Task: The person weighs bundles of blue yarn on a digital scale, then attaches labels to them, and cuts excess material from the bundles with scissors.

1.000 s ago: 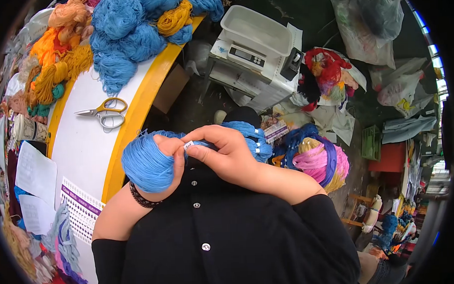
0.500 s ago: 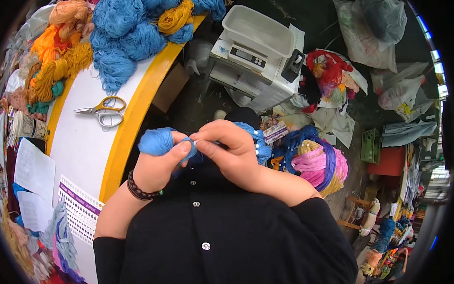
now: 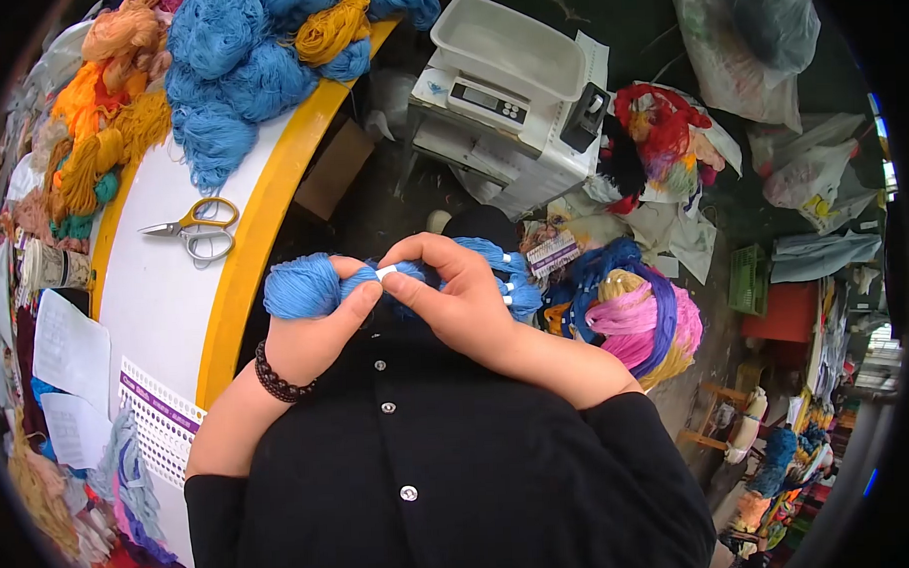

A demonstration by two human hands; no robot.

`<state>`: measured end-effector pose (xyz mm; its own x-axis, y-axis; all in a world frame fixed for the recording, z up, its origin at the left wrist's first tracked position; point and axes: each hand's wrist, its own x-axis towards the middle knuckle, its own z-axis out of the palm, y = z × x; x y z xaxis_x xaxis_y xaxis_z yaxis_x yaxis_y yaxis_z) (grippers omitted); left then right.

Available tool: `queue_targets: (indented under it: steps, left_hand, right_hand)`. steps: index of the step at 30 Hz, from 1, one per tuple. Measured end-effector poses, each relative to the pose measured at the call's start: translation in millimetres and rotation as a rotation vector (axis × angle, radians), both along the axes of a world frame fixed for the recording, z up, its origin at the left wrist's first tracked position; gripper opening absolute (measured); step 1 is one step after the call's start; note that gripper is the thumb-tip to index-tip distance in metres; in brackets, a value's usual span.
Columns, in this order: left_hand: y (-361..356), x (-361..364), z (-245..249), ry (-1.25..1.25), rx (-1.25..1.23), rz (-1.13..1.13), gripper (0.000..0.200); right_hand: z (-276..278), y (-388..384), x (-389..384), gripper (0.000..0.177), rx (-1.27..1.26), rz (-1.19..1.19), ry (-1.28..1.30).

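My left hand is closed round a skein of blue yarn, whose rounded end bulges out to its left. A small white band circles the skein between my two thumbs. My right hand pinches the skein at this band, fingers bent over the top and thumb below. Just beyond my right hand lie more blue skeins with white bands on them. Part of the held yarn is hidden behind my fingers.
On the yellow-edged white table at left lie scissors, a heap of blue yarn and a printed sample card. A scale with a white tray stands ahead. Pink and purple yarn lies to the right.
The white band now shows round the skein between my thumbs. More of the blue skein is visible at the left, and my right fingers have shifted onto the band. The view has moved slightly.
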<state>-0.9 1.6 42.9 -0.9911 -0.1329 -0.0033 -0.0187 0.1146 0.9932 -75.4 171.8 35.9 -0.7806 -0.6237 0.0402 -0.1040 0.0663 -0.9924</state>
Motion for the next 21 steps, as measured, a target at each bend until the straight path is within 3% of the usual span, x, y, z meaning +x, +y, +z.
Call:
queue_targets:
  steps: [3,4,6,7,10,12,16,18,20,21]
  left_hand:
    - [3,-9,4,0.03,-0.118,-0.021,0.006]
    - [6,-11,3,0.049,-0.133,-0.008,0.005]
    - [7,-15,-2,0.085,-0.184,-0.003,0.005]
    - [4,-18,-3,0.115,-0.267,-0.044,0.004]
    - [5,-16,-10,-0.049,-0.161,0.032,0.005]
    - [-1,-17,-22,-0.1,-0.116,0.046,0.006]
    - [1,-23,-28,-0.095,-0.078,0.08,0.006]
    - [5,-26,-29,-0.061,-0.105,0.078,0.006]
    - [5,-27,-28,-0.032,-0.14,0.086,0.007]
    - [5,-28,-29,-0.038,-0.137,0.078,0.007]
  right_hand:
    - [-6,6,-8,0.017,-0.012,0.062,-0.015]
    - [-13,10,-17,0.021,0.005,0.095,0.112]
    - [-6,23,-34,0.025,-0.063,-0.052,0.027]
    - [-19,33,-55,0.028,-0.212,-0.103,-0.237]
    - [-53,88,-159,0.024,0.143,-0.581,0.139]
    - [-89,142,-233,0.021,0.321,-0.838,0.227]
    - [-138,210,-304,0.025,0.688,-1.068,0.431]
    - [-150,221,-316,0.026,0.78,-1.062,0.403]
    - [-155,220,-325,0.027,0.744,-1.013,0.067]
    - [-157,219,-330,0.024,0.727,-1.017,0.035]
